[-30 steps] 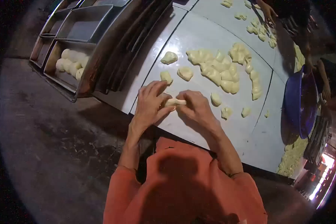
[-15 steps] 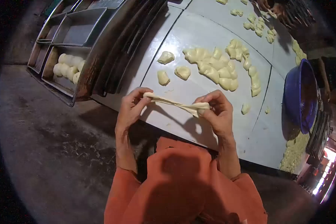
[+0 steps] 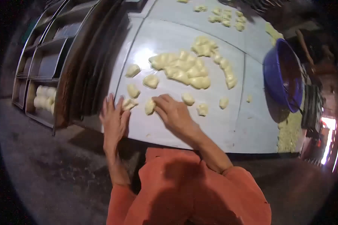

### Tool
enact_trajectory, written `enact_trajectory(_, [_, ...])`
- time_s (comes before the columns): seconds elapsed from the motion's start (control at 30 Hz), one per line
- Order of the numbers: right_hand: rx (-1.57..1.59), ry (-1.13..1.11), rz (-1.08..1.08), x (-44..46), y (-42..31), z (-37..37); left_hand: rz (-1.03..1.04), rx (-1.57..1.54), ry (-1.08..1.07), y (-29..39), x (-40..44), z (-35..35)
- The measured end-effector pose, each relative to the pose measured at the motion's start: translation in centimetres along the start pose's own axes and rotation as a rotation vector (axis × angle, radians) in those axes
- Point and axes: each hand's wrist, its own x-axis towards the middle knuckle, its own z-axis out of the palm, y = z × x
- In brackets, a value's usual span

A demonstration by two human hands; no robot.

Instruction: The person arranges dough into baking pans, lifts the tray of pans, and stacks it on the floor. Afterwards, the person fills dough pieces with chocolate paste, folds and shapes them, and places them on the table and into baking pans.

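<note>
My left hand (image 3: 114, 120) is at the front left of the white table with its fingers spread. Its thumb lies beside a small dough piece (image 3: 129, 104); whether it touches is hard to tell. My right hand (image 3: 175, 115) reaches in from the right, fingertips closed on the edge of another dough piece (image 3: 150, 107) resting on the tabletop. To its right sit two small lumps, one pale dough lump (image 3: 187, 99) and one folded dough lump (image 3: 202, 109). Just beyond my hands are three larger dough pieces (image 3: 151, 81). Farther back spreads a big cluster of dough (image 3: 184, 69).
Metal baking pans (image 3: 47, 62) are racked at the left, one holding dough balls (image 3: 45, 98). A purple basin (image 3: 279, 75) stands at the right, near a flattened dough strip (image 3: 289, 131). More dough pieces (image 3: 227, 17) lie at the far end. The table's front edge runs before me.
The dough strip stretched between both hands is gone from them. My hands have come down to the table, and several small pieces now lie near them. The view has shifted.
</note>
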Motion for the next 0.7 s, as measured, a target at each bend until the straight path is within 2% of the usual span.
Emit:
enact_trajectory(0.07, [0.36,0.037,0.271,-0.8,-0.2,-1.4,-0.075,0.015,0.011,-0.3,-0.8,0.4])
enact_trajectory(0.1, [0.379,0.13,0.358,-1.4,0.6,-2.2,-0.061,0.009,0.011,-0.2,-1.3,0.4])
enact_trajectory(0.17, [0.365,0.383,0.501,-2.2,3.6,-3.7,-0.038,-0.252,0.213,0.0,-1.3,-0.2])
enact_trajectory(0.2, [0.231,0.44,0.498,-1.3,3.8,-6.4,-0.042,-0.217,0.301,0.6,-0.7,-0.5])
enact_trajectory(0.23, [0.102,0.541,0.482,-1.0,6.0,-7.0,-0.017,-0.245,0.3,1.4,-0.3,-0.6])
enact_trajectory(0.27, [-0.041,0.544,0.552,-0.4,6.6,-8.5,0.007,-0.272,0.306,2.5,0.4,-0.8])
enact_trajectory(0.3, [-0.104,0.559,0.548,0.2,8.0,-9.2,0.111,-0.249,0.324,4.4,1.4,-0.9])
enact_trajectory(0.37, [-0.15,0.488,0.506,1.6,9.8,-9.6,0.246,-0.34,0.274,8.2,4.1,-0.2])
enact_trajectory(0.53, [-0.193,0.361,0.336,2.5,11.8,-9.1,0.674,-0.11,0.184,17.0,11.8,4.2])
enact_trajectory(0.6, [0.2,0.328,0.535,2.0,11.2,-10.0,0.712,-0.052,0.084,18.7,13.9,6.6])
enact_trajectory(0.63, [0.405,0.352,0.528,1.2,13.1,-9.6,0.695,-0.025,0.066,18.9,14.5,7.8])
enact_trajectory(0.67, [0.406,0.362,0.531,0.7,13.1,-10.3,0.682,0.001,0.048,19.4,14.9,8.1])
enact_trajectory(0.7, [0.561,0.369,0.583,0.0,13.0,-11.1,0.692,0.001,0.045,19.4,15.2,8.4])
